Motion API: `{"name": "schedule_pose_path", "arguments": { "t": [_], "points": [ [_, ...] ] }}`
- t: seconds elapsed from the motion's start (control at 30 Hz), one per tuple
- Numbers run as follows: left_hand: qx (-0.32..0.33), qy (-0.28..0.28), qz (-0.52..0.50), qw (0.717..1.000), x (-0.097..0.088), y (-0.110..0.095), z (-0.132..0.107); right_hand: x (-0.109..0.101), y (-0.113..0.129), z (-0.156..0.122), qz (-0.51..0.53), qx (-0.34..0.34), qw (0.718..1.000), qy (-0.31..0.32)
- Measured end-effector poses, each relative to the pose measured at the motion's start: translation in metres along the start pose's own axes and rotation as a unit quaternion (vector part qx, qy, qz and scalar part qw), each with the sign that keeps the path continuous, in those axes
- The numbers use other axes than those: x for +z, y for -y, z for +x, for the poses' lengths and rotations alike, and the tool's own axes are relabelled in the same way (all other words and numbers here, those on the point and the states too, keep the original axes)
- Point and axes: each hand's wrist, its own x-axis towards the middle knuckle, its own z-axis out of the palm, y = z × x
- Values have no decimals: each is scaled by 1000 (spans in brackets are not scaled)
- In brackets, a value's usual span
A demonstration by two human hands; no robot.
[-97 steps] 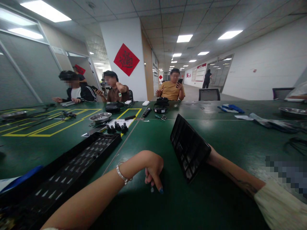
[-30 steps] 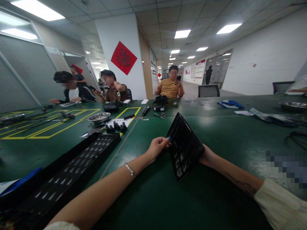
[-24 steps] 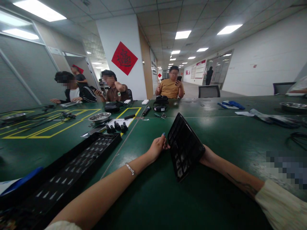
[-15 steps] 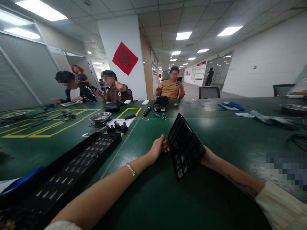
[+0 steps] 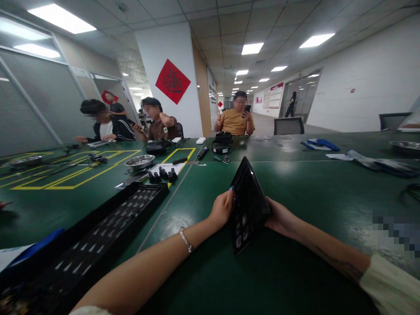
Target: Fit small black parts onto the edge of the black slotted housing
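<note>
Between my hands is a flat black rectangular panel (image 5: 249, 201), steeply tilted, with a raised rim and a grid of squares on the side facing left. A few of its lower squares show pale patches that I cannot make out. My left hand (image 5: 222, 207) is closed at its left edge, thumb up against the gridded side. From the right, my right hand (image 5: 281, 218) holds the opposite edge, its fingertips hidden behind the panel. Left of my forearm lies a long black tray (image 5: 157, 189) with rows of small pale pointed pieces.
Several black cylindrical parts (image 5: 163, 175) stand beyond the tray, near a metal bowl (image 5: 140, 161). Pliers (image 5: 221, 160) and a black headset (image 5: 222, 142) lie ahead. Blue-and-white cloth (image 5: 320, 144) and grey cloth (image 5: 370, 162) are at right. People sit across the green table (image 5: 295, 183).
My left hand has moved right and closed on the panel's left edge. The panel has turned more edge-on, and my right hand has shifted slightly left with it.
</note>
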Motion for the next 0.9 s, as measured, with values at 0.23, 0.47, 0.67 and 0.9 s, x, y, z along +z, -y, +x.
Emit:
{"name": "schedule_pose_path", "arguments": {
  "t": [0.23,0.47,0.67,0.9],
  "points": [
    [31,18,93,995,-5,-12,-5,17,0,-7,43,19,998,-39],
    [-31,30,43,998,-3,-6,-3,12,-4,-4,4,-3,1000,-16],
    [-59,20,14,998,-3,-8,0,9,-7,-3,-8,-17,1000,-3],
    [-71,17,-35,997,-5,-9,5,18,-8,-11,-72,-56,996,8]
  ]
}}
